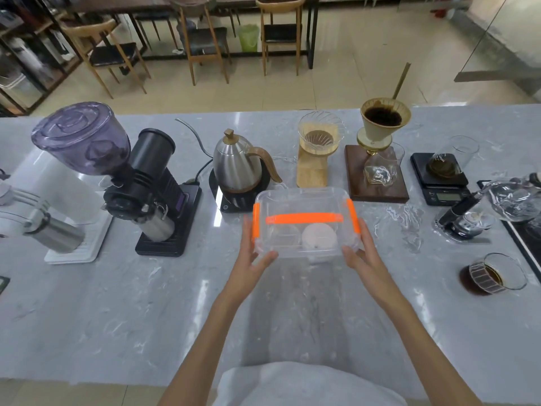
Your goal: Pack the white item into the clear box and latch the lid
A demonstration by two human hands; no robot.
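Now, left hand [252, 254], right hand [361, 250] against clear box [304, 205], white item [319, 238] inside.

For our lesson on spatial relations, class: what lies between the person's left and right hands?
The head view shows the clear box between the left hand and right hand, both touching its sides, the white item inside.

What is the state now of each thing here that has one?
clear box: lid on, between both hands
orange latches: down along the sides; locked or not, unclear
white item: inside the box
left hand: straight fingers on box's left side
right hand: straight fingers on its right side
kettle: lid on, on its base
dripper: holds dark grounds
glass cup: holds dark coffee
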